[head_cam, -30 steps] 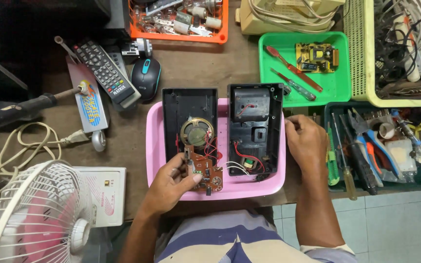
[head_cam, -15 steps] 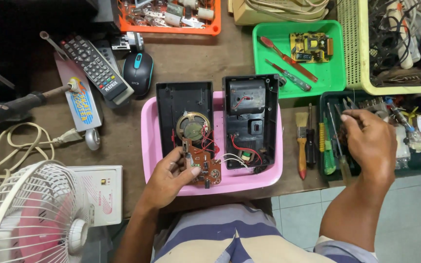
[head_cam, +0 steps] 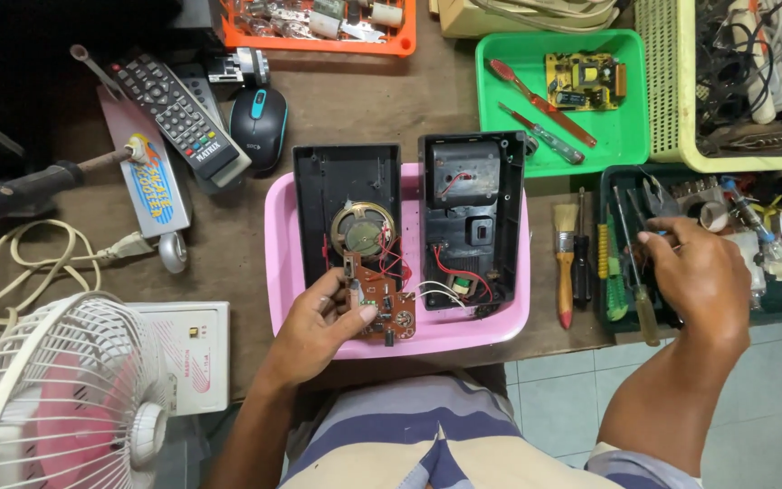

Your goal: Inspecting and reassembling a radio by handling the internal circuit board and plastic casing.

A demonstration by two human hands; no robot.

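Brown circuit board (head_cam: 382, 308) is gripped at its left edge by left hand (head_cam: 323, 326), inside pink tray (head_cam: 491, 326) (unchanged from earlier). Right hand (head_cam: 694, 272) was moved off the tray to the dark tool tray (head_cam: 613, 181), fingers curled around a tool there; which tool cannot be told.

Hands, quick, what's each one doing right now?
Left hand: closed on the small brown circuit board.
Right hand: fingers curled over the dark tool tray; a hold cannot be told.

Circuit board (head_cam: 386, 308) in tray (head_cam: 278, 217); brush (head_cam: 565, 263) right of tray.
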